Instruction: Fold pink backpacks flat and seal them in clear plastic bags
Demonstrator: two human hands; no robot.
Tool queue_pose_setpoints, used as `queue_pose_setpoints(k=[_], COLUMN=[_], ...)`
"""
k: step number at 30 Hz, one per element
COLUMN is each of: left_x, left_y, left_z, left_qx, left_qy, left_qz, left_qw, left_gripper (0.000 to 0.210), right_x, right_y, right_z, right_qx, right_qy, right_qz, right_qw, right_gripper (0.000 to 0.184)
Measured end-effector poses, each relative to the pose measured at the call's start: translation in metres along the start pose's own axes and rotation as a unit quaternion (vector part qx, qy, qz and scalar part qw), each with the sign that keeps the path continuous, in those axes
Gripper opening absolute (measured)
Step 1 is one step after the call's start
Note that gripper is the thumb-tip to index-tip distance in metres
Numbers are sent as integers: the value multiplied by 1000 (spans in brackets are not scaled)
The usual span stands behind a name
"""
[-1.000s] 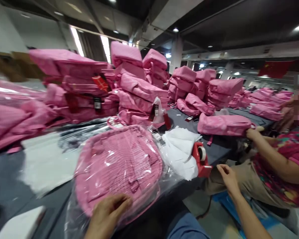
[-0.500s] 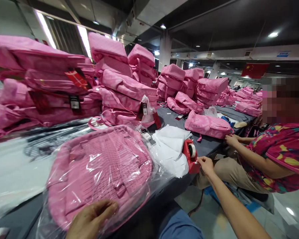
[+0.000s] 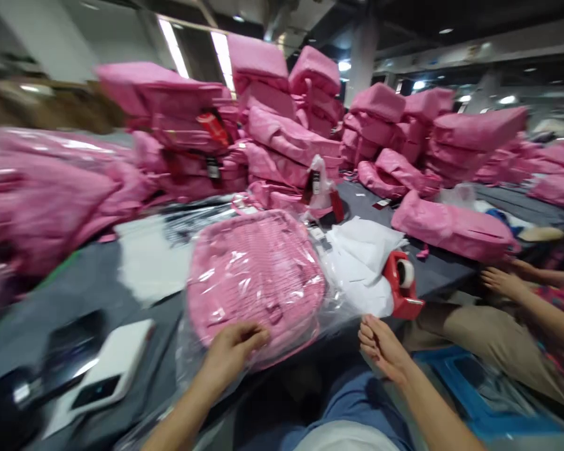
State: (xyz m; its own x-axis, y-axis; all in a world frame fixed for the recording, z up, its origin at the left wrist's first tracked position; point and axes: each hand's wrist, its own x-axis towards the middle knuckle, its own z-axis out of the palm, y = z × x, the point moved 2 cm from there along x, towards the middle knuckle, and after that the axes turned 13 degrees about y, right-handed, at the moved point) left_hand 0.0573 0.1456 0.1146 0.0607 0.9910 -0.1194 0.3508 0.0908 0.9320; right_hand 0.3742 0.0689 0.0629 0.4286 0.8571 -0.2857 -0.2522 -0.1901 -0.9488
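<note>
A pink backpack (image 3: 258, 275) lies flat in front of me inside a clear plastic bag (image 3: 331, 300). My left hand (image 3: 235, 351) is at the near edge of the backpack, thumb and fingers closed on the plastic. Off to the right, in front of the table edge, my right hand (image 3: 380, 347) has its fingertips pinched together. Whatever may be in that pinch is too small to make out. Just beyond it stands a red tape dispenser (image 3: 401, 291) with a white roll, beside a stack of white paper sheets (image 3: 364, 263).
Piled pink backpacks (image 3: 286, 141) line the back of the table (image 3: 141, 263). White bags (image 3: 153, 257) lie left of the wrapped one. A white device (image 3: 115, 363) and a dark phone (image 3: 75, 344) sit at front left. A co-worker's hand (image 3: 502, 282) is beside another pink backpack (image 3: 455, 225).
My right hand has come away from the tape dispenser, toward me and left. My left hand stays at the bagged backpack's near edge. The view has turned left.
</note>
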Motion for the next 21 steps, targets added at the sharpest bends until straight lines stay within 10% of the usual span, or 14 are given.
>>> queue_pose_setpoints(k=[4, 8, 12, 14, 21], left_x=[3, 8, 11, 12, 15], left_y=[5, -5, -11, -11, -16], left_z=[4, 4, 3, 1, -2], left_qx=[-17, -8, 18, 23, 2], left_qy=[-1, 15, 15, 10, -5], left_qz=[-3, 5, 17, 26, 37], left_qw=[1000, 1000, 1000, 999, 999], left_gripper=[28, 26, 27, 28, 30], right_x=[-6, 7, 29, 44, 64], right_y=[-60, -103, -102, -100, -114], right_z=[55, 107, 152, 165, 133], right_qx=[-126, -381, -514, -540, -532], right_qy=[-272, -415, -432, -409, -176], right_qz=[-132, -354, -461, -461, -456], right_qw=[945, 747, 581, 573, 691], right_gripper=[51, 39, 18, 16, 16])
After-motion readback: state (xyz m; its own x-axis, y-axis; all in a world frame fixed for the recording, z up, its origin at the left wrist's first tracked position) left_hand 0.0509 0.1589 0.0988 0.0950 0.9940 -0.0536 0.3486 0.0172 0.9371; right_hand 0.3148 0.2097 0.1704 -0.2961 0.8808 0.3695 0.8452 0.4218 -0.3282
